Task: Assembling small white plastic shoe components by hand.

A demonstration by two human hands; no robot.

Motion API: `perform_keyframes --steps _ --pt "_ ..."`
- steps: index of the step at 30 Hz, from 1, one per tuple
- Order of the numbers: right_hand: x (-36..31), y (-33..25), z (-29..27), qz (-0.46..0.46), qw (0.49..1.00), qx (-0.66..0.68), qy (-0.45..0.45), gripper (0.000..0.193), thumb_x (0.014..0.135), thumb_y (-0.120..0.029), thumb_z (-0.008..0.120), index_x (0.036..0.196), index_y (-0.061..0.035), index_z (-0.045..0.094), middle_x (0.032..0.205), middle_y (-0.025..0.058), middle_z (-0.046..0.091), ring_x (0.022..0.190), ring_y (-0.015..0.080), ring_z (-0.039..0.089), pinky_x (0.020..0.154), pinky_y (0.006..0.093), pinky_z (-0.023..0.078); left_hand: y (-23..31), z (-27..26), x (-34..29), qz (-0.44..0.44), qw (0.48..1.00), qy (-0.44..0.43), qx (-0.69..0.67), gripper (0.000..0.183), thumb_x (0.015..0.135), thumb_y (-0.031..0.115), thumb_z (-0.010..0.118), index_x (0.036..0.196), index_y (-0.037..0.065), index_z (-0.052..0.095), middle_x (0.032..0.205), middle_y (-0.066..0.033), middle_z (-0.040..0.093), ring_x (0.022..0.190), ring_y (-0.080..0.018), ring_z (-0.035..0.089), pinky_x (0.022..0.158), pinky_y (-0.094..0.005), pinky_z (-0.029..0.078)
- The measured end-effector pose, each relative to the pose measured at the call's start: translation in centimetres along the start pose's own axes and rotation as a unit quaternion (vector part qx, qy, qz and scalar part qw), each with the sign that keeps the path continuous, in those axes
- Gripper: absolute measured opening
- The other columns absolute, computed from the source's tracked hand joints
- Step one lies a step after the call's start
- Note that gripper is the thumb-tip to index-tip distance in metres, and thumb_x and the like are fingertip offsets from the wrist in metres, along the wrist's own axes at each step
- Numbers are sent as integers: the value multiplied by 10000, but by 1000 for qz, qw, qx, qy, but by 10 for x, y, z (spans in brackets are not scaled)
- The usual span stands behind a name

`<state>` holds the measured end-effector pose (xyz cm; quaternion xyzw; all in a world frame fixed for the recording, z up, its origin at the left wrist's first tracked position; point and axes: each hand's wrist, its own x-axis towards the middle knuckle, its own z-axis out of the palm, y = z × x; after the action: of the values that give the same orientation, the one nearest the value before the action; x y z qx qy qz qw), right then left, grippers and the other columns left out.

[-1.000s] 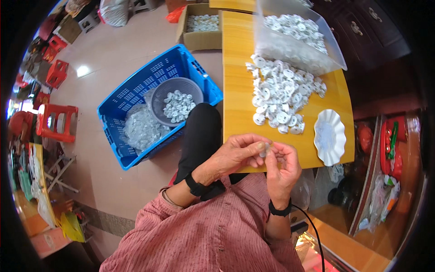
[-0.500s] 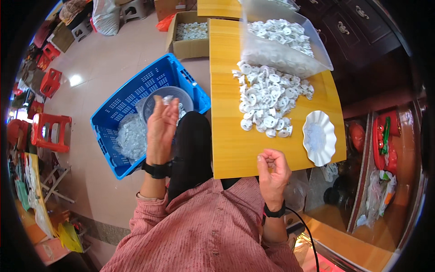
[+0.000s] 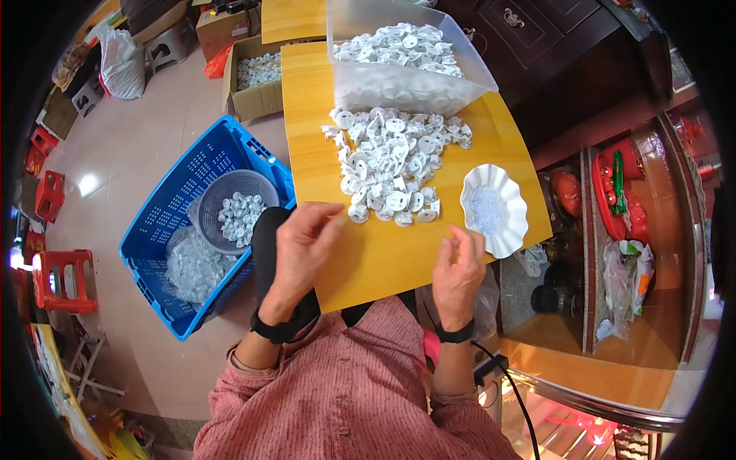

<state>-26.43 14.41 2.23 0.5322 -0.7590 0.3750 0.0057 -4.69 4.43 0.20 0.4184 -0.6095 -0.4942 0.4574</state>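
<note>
My left hand (image 3: 305, 249) reaches over the left edge of the wooden table (image 3: 368, 276), fingers stretched out and thumb apart. It holds nothing that I can see, and its fingertips are close to the near edge of a pile of small white round plastic parts (image 3: 399, 149). My right hand (image 3: 458, 272) is above the table's near right part, fingers curled in toward the thumb beside a white scalloped dish (image 3: 517, 222). Whatever lies between those fingertips is too small to make out. Small clear pieces (image 3: 487, 208) lie in the dish.
A translucent bin (image 3: 406, 92) with more white parts stands at the table's far end. Left of the table, a blue crate (image 3: 157, 230) holds a grey basket (image 3: 218, 195) of finished-looking white parts and clear bags. Shelves (image 3: 586, 307) line the right side; a red stool (image 3: 65, 280) stands left.
My left hand has moved from above the grey basket rightward to the table, near the pile. My right hand has come nearer to the dish. The whole view has shifted.
</note>
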Motion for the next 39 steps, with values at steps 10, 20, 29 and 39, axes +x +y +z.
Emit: perform_keyframes --steps 10,20,29,39 --pt "15 46 -9 -16 971 -240 5 346 827 -132 697 1147 -37 605 1147 97 571 1106 307 511 933 452 374 8 28 5 203 933 -42 294 352 812 37 700 1159 50 646 1060 -142 604 973 -319 605 818 -395 511" --pt "8 34 0 -66 979 -190 26 203 830 -64 668 1032 -78 656 1044 39 628 1011 261 556 939 433 375 -2 33 3 165 941 -29 294 268 834 79 702 1093 38 649 1019 -140 583 845 -302 620 711 -386 518" --pt "3 24 7 -112 979 -161 52 133 820 -26 666 939 -83 675 974 27 658 949 242 576 959 433 379 -2 30 -2 191 932 -48 303 256 787 73 710 1029 17 650 1003 -139 626 926 -342 597 795 -414 498" --pt "-12 14 5 -99 984 -102 108 175 834 31 648 986 -54 667 966 70 644 959 267 609 880 428 459 -2 26 -9 189 940 -34 280 275 782 58 702 1046 7 643 981 -149 607 904 -338 583 779 -416 489"
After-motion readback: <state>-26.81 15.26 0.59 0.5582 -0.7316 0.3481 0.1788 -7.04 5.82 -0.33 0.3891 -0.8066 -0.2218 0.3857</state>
